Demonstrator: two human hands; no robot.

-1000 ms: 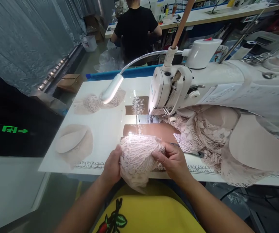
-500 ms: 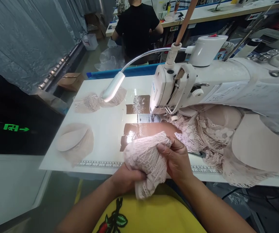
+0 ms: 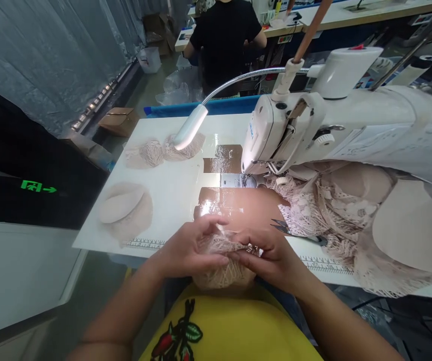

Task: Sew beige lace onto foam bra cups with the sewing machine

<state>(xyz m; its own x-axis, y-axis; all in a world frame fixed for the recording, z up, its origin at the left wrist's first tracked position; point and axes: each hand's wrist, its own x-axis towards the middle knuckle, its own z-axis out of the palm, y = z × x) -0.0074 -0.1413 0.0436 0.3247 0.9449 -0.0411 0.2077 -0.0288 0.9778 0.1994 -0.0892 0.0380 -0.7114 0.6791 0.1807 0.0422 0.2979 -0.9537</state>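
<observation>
Left hand (image 3: 189,248) and right hand (image 3: 276,255) both had the lace piece (image 3: 219,277), low over the near edge of the desk (image 3: 176,195), just in front of the yellow top (image 3: 238,331). Right grip pinched the lace's upper edge between thumb and fingers. Left grip was closed around the other side, thumb in front, fingers behind; exact contact of the left fingertips was hard to make out in the folds. Lace piece was bunched, lower part bulging out below both thumbs.

White sewing machine (image 3: 264,135) stood beyond the hands, needle area over a metal plate (image 3: 231,181), brown tape (image 3: 223,160) on the plate's near and far sides. Snips (image 3: 281,227) lay near the right hand, blades pointing left, beside a lace pile (image 3: 313,210). Smooth beige cup (image 3: 407,228) at the pile's right. Desk's left part: pale cup (image 3: 121,206) on mesh, two lace cups (image 3: 151,153) farther back, near the lamp (image 3: 190,128). Ruler strip (image 3: 144,244) ran along the near edge. Person in black (image 3: 227,40) sat beyond, back turned.
</observation>
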